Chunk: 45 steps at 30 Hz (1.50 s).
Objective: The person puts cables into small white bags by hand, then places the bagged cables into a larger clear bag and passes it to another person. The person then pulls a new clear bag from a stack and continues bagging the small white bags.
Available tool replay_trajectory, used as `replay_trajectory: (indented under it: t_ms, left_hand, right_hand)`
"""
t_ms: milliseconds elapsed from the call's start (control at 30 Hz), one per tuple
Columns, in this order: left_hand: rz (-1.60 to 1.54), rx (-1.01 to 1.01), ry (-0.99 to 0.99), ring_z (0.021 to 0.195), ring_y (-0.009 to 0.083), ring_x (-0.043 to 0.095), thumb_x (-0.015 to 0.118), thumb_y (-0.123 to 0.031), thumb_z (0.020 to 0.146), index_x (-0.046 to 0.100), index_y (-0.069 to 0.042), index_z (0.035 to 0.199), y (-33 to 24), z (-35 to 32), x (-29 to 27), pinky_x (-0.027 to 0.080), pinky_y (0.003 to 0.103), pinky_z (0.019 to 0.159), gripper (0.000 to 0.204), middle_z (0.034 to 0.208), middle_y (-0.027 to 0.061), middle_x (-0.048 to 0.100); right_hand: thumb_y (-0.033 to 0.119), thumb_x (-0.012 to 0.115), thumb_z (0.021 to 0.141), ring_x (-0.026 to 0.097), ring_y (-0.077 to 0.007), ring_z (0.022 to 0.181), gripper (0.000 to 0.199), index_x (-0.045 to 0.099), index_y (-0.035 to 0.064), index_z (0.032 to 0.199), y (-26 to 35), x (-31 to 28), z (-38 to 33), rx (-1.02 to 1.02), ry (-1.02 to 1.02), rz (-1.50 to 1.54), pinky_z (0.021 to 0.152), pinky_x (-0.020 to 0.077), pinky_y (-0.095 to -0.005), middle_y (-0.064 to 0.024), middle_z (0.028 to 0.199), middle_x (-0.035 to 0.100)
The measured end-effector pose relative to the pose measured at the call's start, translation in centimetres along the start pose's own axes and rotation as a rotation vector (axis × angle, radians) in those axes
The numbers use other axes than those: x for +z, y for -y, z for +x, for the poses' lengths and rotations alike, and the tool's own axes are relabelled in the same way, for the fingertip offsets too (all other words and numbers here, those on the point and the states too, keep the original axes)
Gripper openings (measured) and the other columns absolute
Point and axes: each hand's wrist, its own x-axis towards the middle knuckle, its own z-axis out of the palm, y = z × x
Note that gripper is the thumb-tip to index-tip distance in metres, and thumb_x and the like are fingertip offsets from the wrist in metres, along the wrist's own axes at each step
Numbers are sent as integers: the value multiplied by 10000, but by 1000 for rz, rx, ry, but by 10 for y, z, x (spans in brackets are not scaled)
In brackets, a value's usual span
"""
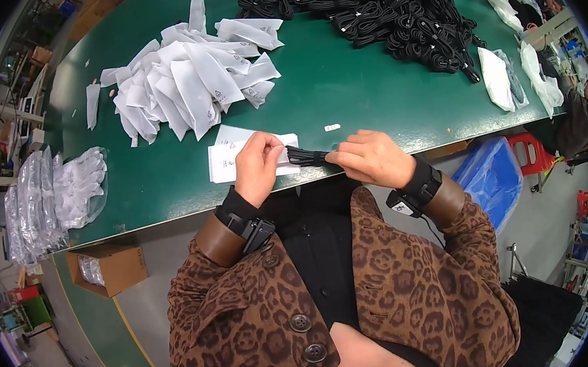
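Note:
My right hand [374,159] grips a folded bundle of black cable [308,156] by its right end, near the table's front edge. The bundle's left end points at my left hand [257,167], whose thumb and fingers pinch the edge of a white pouch [289,142]. Whether the cable's tip is inside the pouch I cannot tell. Beneath my left hand lie flat white pouches [221,165] with small dark print. Farther off at the left is a loose heap of white pouches [186,74], each filled out. A large pile of black cable bundles [391,14] covers the far right.
Clear plastic bags of packed goods [50,198] sit on the green table's [343,102] left edge. White and clear bags [498,78] lie at its right edge. Below stand a cardboard box [109,269], a blue-lined bin [489,177] and a red stool [532,152].

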Motion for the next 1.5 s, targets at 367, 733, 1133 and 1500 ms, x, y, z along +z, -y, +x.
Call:
replay_trajectory:
  t_ms: [367,733,1133,1500]
  left_hand:
    - [127,366,113,891,294,555,638,48,789,536,-21,823,-23,5,-3,447,363,796,127,910,104,588]
    - [10,256,78,877,159,546,646,12,841,574,-23,888,-34,25,-8,448,258,694,93,1011,63,586]
    - [-534,80,-227,673,66,500,575,-177,973,615,-10,1006,-35,127,-128,385,210,610,175,790,8,598]
    - [-678,119,-425,754,119,574,588,-145,960,599,28,1084,-55,146,-138,456,226,669,213,883,77,625]
  right_hand:
    - [68,597,898,565,-82,680,168,612,29,1061,-25,22,-8,1134,49,1541,586,457,-266,-12,762,596]
    - [13,642,850,573,-180,720,183,642,44,1030,8,13,37,333,-351,436,643,481,-296,-68,888,581]
    - [227,609,906,611,-395,833,267,615,102,1142,-182,-5,23,724,-276,-330,715,511,-462,-187,900,596]
    - [86,666,768,638,-402,800,316,542,-3,1045,-129,1,-2,696,-183,-220,683,521,-480,-219,901,638]
